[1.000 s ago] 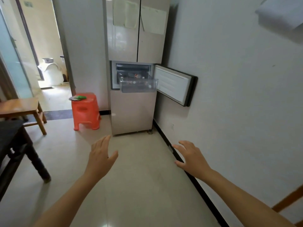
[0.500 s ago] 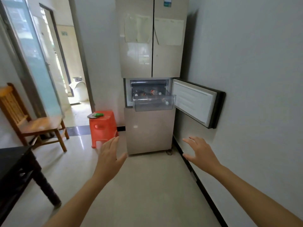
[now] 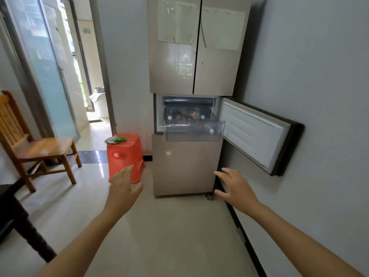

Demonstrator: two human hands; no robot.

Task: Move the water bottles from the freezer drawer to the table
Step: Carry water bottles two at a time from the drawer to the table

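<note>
Since the earlier frame the refrigerator is seen nearer and larger. Water bottles [image 3: 191, 115] are lying in the pulled-out freezer drawer [image 3: 194, 130] at centre frame, its door [image 3: 253, 132] swung right. Left hand [image 3: 122, 186] and right hand [image 3: 235, 187] are held forward, fingers spread, nothing gripped. Bare floor [image 3: 179, 226] is left ahead; the red stool [image 3: 124, 156] flanks the left.

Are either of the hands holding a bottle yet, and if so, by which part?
No. The left hand and right hand are both open and empty, short of the freezer drawer; the water bottles lie inside it.
</note>
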